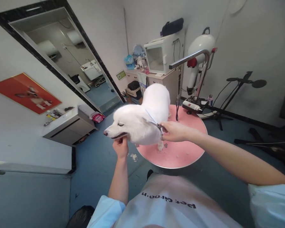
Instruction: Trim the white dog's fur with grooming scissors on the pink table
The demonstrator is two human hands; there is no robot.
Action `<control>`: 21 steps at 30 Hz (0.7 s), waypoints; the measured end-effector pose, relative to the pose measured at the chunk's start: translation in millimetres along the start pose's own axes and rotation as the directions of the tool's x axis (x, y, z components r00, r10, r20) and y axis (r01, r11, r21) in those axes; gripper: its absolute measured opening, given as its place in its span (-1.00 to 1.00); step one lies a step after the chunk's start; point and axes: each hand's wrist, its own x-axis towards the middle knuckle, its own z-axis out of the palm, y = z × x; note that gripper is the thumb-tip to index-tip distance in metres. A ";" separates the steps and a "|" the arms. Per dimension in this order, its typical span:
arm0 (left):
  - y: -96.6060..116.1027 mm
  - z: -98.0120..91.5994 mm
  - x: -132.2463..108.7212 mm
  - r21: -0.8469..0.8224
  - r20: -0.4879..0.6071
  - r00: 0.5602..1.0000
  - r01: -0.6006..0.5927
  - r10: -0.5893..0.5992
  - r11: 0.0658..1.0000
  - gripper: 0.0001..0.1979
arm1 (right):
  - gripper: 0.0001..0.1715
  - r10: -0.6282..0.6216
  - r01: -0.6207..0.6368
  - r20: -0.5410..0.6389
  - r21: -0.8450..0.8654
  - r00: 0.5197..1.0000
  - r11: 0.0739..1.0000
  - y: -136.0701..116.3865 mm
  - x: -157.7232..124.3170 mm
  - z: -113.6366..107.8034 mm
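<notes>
A fluffy white dog [144, 118] stands on a round pink grooming table [180, 152], its head turned left past the table's edge. My left hand [120, 146] grips the fur under its chin. My right hand [173, 131] holds a pair of silver scissors [154, 122] whose blades lie against the fur on the side of the dog's neck. Small tufts of cut fur lie on the table near its paw.
A metal grooming arm [192, 57] with a hanging leash [178, 95] rises behind the dog. A white stand dryer [199, 47], a drying cabinet [161, 55] on a counter, a pet carrier [133, 88], a low wall cabinet [70, 126] and a black stand [239, 82] surround the table. Fur clippings [133, 156] dot the blue floor.
</notes>
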 end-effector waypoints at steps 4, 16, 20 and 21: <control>-2.7 1.0 2.9 0.016 -0.015 1.000 -0.016 0.016 1.000 -0.65 | -0.83 0.029 -0.029 -0.015 -0.001 0.999 1.000 -1.9 -2.7 4.6; -0.9 13.6 6.4 -0.168 0.030 0.995 0.096 -0.093 0.981 -0.58 | -0.82 0.030 -0.030 0.045 0.007 0.999 1.000 -4.7 5.0 -23.2; -10.5 20.0 15.9 -0.289 0.096 0.984 0.169 -0.147 0.942 -0.52 | -0.78 0.027 -0.031 0.121 0.034 0.992 0.999 -0.6 17.7 -39.3; -13.1 21.1 17.7 -0.303 0.096 0.982 0.182 -0.160 0.935 -0.50 | -0.78 0.029 -0.036 0.145 0.046 0.989 0.998 0.5 21.9 -43.3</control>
